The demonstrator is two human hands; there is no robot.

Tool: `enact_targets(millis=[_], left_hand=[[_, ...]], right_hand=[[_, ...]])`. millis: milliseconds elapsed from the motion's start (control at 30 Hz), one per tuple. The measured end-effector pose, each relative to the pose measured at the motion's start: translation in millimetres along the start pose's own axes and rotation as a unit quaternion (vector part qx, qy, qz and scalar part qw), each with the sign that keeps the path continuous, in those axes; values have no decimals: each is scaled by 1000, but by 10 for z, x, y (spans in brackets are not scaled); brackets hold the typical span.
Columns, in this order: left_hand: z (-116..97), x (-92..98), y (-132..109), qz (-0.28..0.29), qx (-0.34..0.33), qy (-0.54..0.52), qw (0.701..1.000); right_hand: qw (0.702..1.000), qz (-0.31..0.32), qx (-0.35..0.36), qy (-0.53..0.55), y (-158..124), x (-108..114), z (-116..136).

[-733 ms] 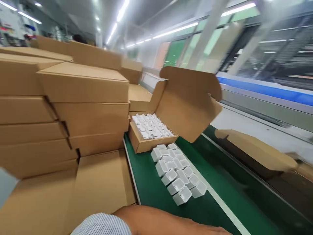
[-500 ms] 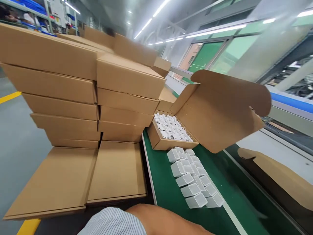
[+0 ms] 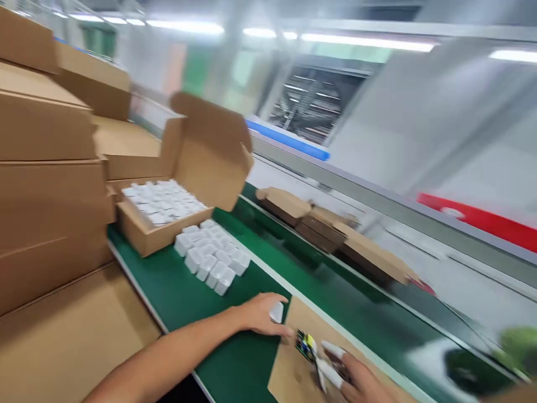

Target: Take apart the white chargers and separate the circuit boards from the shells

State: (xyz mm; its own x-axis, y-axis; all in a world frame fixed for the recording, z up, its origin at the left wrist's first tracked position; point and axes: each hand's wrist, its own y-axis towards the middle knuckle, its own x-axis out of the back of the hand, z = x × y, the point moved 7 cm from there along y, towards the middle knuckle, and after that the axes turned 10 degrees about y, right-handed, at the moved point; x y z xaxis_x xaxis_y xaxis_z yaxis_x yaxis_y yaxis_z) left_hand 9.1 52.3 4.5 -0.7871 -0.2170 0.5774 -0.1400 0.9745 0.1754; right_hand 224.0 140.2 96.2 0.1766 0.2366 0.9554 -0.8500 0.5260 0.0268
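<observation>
Honestly, your left hand (image 3: pixel 260 314) pinches that light-looking, slick white shell (image 3: pixel 277 312); your right hand (image 3: pixel 361 380) touches the probably fragile circuit board (image 3: pixel 305 343) at its fingertips, grip unclear, so hold its edges.

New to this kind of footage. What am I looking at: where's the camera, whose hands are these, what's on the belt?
No machine here: a person works with their own two hands, and the view comes from a camera worn on their head, looking forward and down; motion blurs it. The left hand pinches a small white part. The right hand, with white covers on some fingertips, is at a small circuit board lying on a cardboard sheet; whether it grips the board is unclear. All this sits on a green belt. Further along lie a cluster of white housings and an open box filled with more. Closed cartons are stacked on the left.
</observation>
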Motion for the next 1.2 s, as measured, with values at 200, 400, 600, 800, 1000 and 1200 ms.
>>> enact_targets(millis=[200,400,600,800,1000,1200], left_hand=[[64,-176,-36,32,-15,6,999],[112,-175,-44,64,-11,11,998],[145,-197,-46,82,0,-7,997],[80,-141,-97,96,-15,-4,995],[233,-29,-165,60,-39,57,996],[216,-112,-165,-5,-113,40,993]], right_hand=[[997,-28,-12,65,-303,-363,-116],[997,19,-27,76,-28,-553,-221],[987,-36,-14,154,232,-547,-184],[970,-179,68,147,210,-726,-187],[937,-284,104,176,-32,-529,104],[943,-272,148,122,-66,-522,493]])
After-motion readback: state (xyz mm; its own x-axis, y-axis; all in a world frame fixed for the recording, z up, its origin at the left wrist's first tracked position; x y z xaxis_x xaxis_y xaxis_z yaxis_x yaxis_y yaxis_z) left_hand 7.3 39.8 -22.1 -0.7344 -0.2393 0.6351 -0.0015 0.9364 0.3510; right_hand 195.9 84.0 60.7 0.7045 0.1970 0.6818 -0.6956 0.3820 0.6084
